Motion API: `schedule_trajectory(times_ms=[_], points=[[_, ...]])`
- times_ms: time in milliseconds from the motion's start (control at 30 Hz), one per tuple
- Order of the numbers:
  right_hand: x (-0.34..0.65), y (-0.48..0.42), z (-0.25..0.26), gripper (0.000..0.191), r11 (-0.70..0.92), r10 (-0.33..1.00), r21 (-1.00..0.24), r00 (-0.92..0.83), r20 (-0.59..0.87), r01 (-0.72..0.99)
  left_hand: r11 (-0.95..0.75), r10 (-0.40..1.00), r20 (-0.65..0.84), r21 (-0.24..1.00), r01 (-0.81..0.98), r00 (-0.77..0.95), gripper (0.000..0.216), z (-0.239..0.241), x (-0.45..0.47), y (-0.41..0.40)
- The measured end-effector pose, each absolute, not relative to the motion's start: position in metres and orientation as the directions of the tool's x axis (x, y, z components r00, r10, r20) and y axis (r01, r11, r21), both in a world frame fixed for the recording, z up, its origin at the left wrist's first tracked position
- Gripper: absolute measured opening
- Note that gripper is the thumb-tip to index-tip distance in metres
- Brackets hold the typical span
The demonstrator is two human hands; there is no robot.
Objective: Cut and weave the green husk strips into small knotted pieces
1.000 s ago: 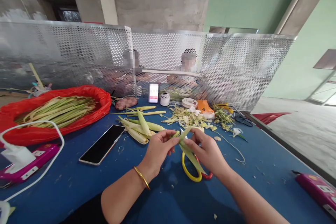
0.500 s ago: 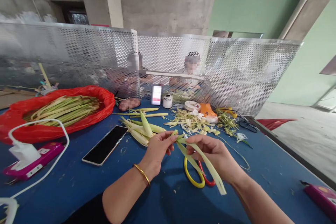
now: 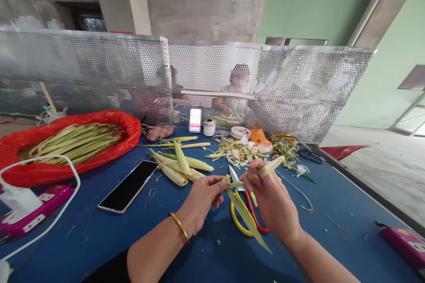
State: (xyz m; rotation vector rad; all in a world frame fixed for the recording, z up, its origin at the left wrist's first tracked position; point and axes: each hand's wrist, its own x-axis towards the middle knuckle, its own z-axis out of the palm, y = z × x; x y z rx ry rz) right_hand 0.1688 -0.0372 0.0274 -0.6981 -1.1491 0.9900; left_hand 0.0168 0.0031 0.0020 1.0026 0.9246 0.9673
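Over the blue table, my left hand pinches the folded end of a green leaf strip. My right hand is closed round the same strip, and its pale free end sticks up to the right past my fingers. The strip's other tail hangs down toward me. Scissors with yellow and red handles lie on the table just under my hands. A pile of folded leaf pieces lies just beyond my left hand.
A red bag of leaf strips sits at the left. A black phone, a pink power bank with white charger, leaf trimmings, tape rolls and a second pink device lie around. People sit behind a perforated metal screen.
My right hand has turned and lifted the strip's free end up to the right. The other tail now hangs down over the scissors. My left hand keeps its pinch in place.
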Motion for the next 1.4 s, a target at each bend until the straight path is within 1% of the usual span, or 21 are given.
schedule_trajectory(times_ms=[67,100,133,200,300,367,433,533,633,733,833,967,1067,1400], points=[[0.169,-0.038,0.028,0.048,0.408,0.912,-0.870,0.082,0.401,-0.279,0.262,0.938,-0.192,0.938,-0.228,0.288,0.037,0.003,0.018,0.002],[0.170,-0.038,0.028,0.051,0.399,0.917,-0.882,0.087,0.390,-0.251,0.270,0.936,-0.199,0.934,-0.232,0.291,0.037,0.003,0.019,0.002],[0.171,-0.037,0.027,0.048,0.394,0.919,-0.897,0.103,0.381,-0.201,0.272,0.933,-0.197,0.934,-0.232,0.300,0.037,0.004,0.019,0.001],[0.172,-0.036,0.025,0.035,0.395,0.911,-0.917,0.148,0.384,-0.054,0.257,0.933,-0.182,0.940,-0.223,0.310,0.037,0.004,0.019,0.001],[0.173,-0.035,0.021,0.023,0.407,0.876,-0.898,0.207,0.436,0.169,0.214,0.948,-0.148,0.951,-0.222,0.282,0.040,0.003,0.017,0.003],[0.174,-0.036,0.020,0.018,0.414,0.859,-0.860,0.185,0.478,0.299,0.190,0.959,-0.127,0.952,-0.240,0.255,0.041,0.002,0.017,0.003],[0.174,-0.037,0.020,0.016,0.443,0.841,-0.797,0.117,0.528,0.411,0.178,0.964,-0.115,0.948,-0.262,0.238,0.041,0.003,0.016,0.004],[0.175,-0.037,0.021,0.022,0.481,0.809,-0.700,0.041,0.587,0.528,0.193,0.966,-0.130,0.938,-0.286,0.225,0.041,0.004,0.017,0.004],[0.178,-0.035,0.021,0.028,0.448,0.811,-0.640,0.016,0.584,0.624,0.201,0.966,-0.137,0.931,-0.305,0.220,0.040,0.005,0.018,0.004],[0.180,-0.033,0.019,0.029,0.402,0.829,-0.581,-0.012,0.559,0.707,0.186,0.971,-0.126,0.932,-0.310,0.205,0.039,0.005,0.018,0.003],[0.181,-0.031,0.017,0.025,0.404,0.822,-0.539,-0.035,0.568,0.739,0.168,0.974,-0.110,0.939,-0.301,0.200,0.037,0.006,0.017,0.003],[0.180,-0.031,0.017,0.020,0.443,0.787,-0.518,-0.040,0.616,0.732,0.175,0.974,-0.116,0.933,-0.315,0.197,0.038,0.006,0.017,0.003],[0.179,-0.032,0.020,0.021,0.448,0.788,-0.543,-0.027,0.615,0.711,0.191,0.973,-0.134,0.925,-0.329,0.189,0.040,0.008,0.017,0.003],[0.177,-0.032,0.019,0.023,0.349,0.843,-0.621,0.054,0.535,0.701,0.156,0.979,-0.109,0.946,-0.285,0.175,0.038,0.005,0.018,0.002]])
